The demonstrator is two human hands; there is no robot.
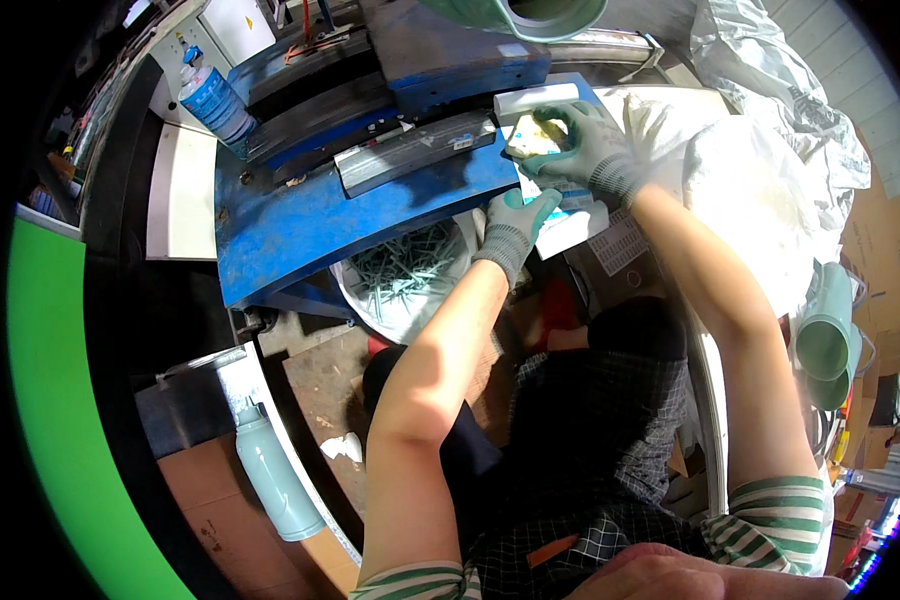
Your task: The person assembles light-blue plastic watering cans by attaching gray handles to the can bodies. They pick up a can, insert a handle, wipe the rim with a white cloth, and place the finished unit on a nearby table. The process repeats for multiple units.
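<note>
My right hand point(588, 152), in a grey-white glove with green fingertips, curls around a pale yellow, crumpled wad point(532, 134) at the right end of the blue bench point(300, 225). Whether the wad is cloth or sponge I cannot make out. Below it lies a white and blue printed sheet point(570, 232). Gloved in the same way, my left hand point(516, 222) rests by the bench's front corner, its green fingers apart and touching the sheet's near side. A dark grey metal bar point(415, 152) lies on the bench left of both hands.
Under the bench edge stands a white-lined bucket point(400, 270) of thin green strips. A blue-labelled bottle point(217, 105) is at the back left, a pale green flask point(275, 480) at the lower left. White sacking point(740, 190) and green tubes point(826, 335) lie at right.
</note>
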